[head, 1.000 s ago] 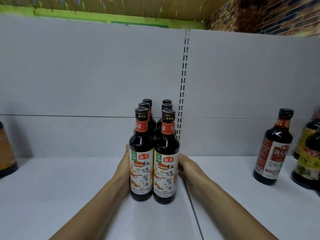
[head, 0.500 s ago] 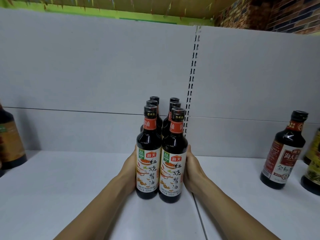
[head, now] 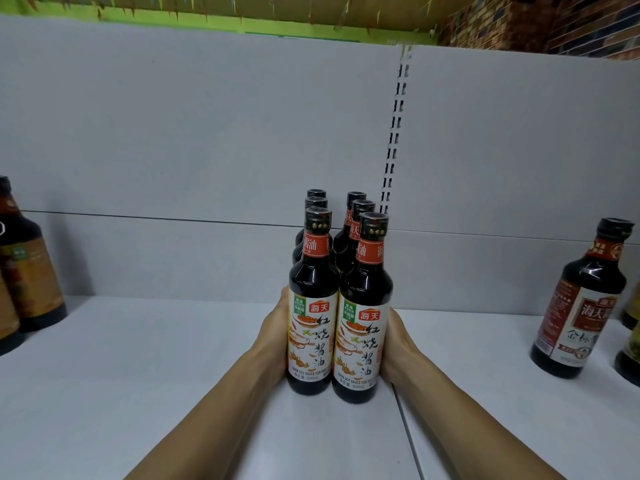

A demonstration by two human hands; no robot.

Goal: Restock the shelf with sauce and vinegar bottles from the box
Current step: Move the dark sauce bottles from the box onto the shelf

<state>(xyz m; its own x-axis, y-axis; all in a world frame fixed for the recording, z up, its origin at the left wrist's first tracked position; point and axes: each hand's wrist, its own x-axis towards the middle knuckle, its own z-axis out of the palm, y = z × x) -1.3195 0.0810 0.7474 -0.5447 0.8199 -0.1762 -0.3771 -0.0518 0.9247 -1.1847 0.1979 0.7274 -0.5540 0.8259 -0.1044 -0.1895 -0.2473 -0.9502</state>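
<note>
At the far left, well apart from the left fingers, two dark glass bottles with gold-brown labels (head: pixel 31 271) stood on the white metal shelf (head: pixel 138 375), partly cut off by the edge of the view. A plain grey back panel (head: pixel 173 133) rose behind the shelf.

The left hand (head: pixel 277 336) lay against the left side of the group of six dark glass soy sauce bottles with white and orange labels (head: pixel 346 299). Its palm touched the label of the front left bottle. Its fingers were hidden behind that bottle, so I cannot tell if they were straight or curled. The six bottles stood upright on the shelf in two rows of three, front to back, close against each other and between the two hands.

The right hand (head: pixel 398 344) pressed on the right side of the front right bottle in the same way. Its fingers were hidden too, and their state cannot be told.

Just beside the right wrist, a thin dark seam (head: pixel 410 441) ran across the shelf. Above it a slotted grey upright strip (head: pixel 393 133) went up the back panel, behind the bottles.

Well to the right of the right fingers stood a dark glass bottle with a red and white label (head: pixel 581 306). Near it, at the right edge, showed parts of more dark bottles with yellow-green labels (head: pixel 632 341). A red brick wall (head: pixel 554 22) showed at the top right.
</note>
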